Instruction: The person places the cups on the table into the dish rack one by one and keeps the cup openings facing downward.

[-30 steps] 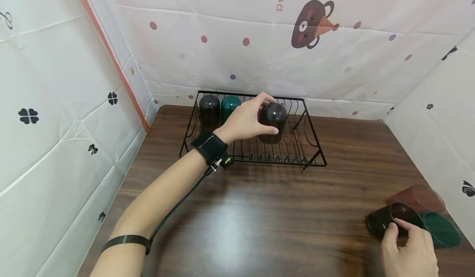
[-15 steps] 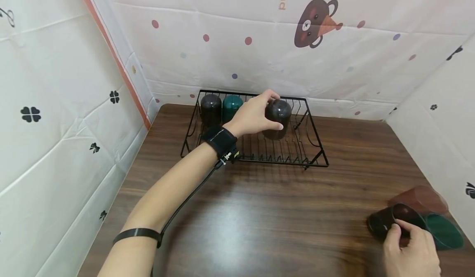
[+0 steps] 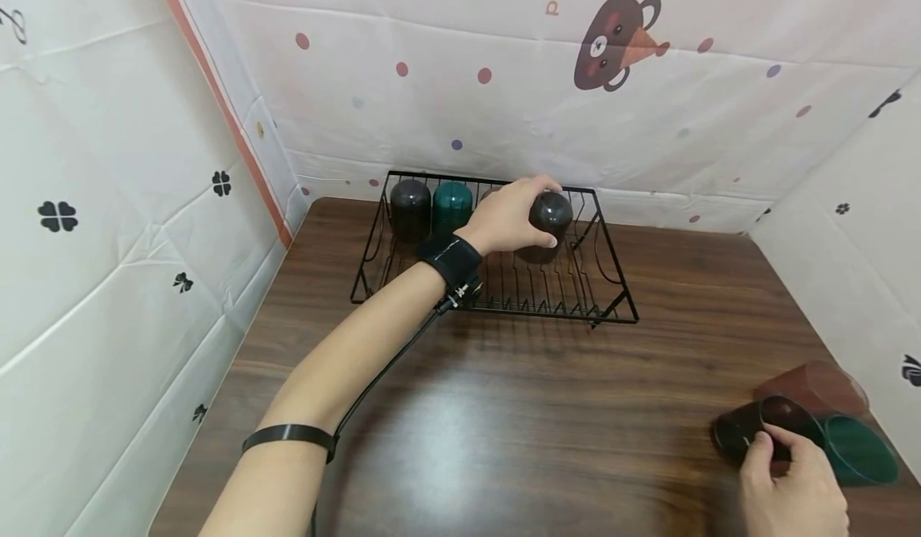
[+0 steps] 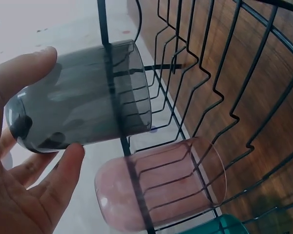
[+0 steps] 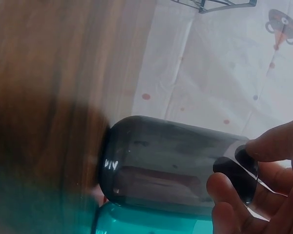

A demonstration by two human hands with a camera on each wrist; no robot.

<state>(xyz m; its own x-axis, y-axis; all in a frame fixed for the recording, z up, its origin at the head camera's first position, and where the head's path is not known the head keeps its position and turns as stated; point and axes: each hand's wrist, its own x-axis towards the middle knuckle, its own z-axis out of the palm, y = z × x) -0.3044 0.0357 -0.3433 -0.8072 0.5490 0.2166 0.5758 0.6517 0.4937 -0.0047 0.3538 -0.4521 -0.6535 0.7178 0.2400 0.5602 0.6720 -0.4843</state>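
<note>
While the right hand [image 3: 791, 481] works at the near right corner of the table [image 3: 460, 433], its fingers pinch the rim of a dark cup [image 3: 748, 429] lying on its side. Beside that cup lie a teal cup [image 3: 859, 449] and a reddish cup [image 3: 813, 381], close together, possibly touching.

Farther back, the left hand [image 3: 507, 217] reaches into the wire rack [image 3: 496, 301]. Thumb and fingers wrap a grey cup [image 3: 550, 217], held mouth-down over the wires; whether its rim touches them I cannot tell.

In the back row stand a dark cup [image 3: 409, 201] and a teal cup [image 3: 451, 201], inverted. The left wrist view shows a pink cup [image 4: 161, 187] just beside the held one.

Judgement: seat the rim flat between wires, clear of the pink cup, and let go only once it stands steady.
</note>
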